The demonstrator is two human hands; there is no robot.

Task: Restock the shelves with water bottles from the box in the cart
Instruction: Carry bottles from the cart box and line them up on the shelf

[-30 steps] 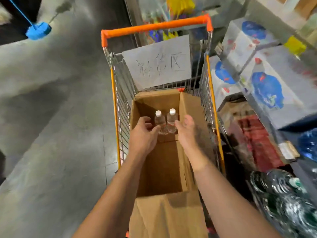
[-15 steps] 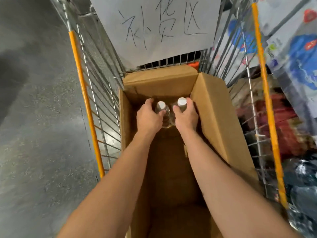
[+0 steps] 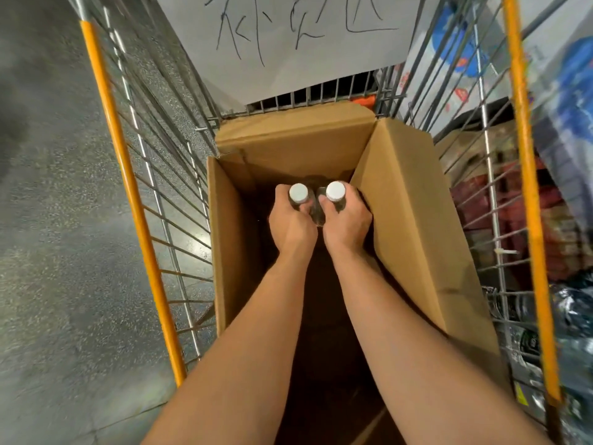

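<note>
An open cardboard box (image 3: 404, 220) sits inside a wire shopping cart (image 3: 134, 200) with orange rails. At the box's far end stand two clear water bottles with white caps. My left hand (image 3: 290, 223) is wrapped around the left bottle (image 3: 298, 193). My right hand (image 3: 348, 220) is wrapped around the right bottle (image 3: 335, 191). Both bottles are upright and side by side, their bodies mostly hidden by my fingers. The rest of the box's dark inside holds no other bottle that I can see.
A white paper sign (image 3: 288, 36) with handwritten characters hangs on the cart's far end. To the right, through the wire, lie wrapped packs of goods (image 3: 564, 101) and plastic-wrapped bottles (image 3: 577, 316). Grey floor (image 3: 48, 252) lies to the left.
I have leaned in over the cart. Both hands went from reaching towards the two bottles to closing around them, one each.
</note>
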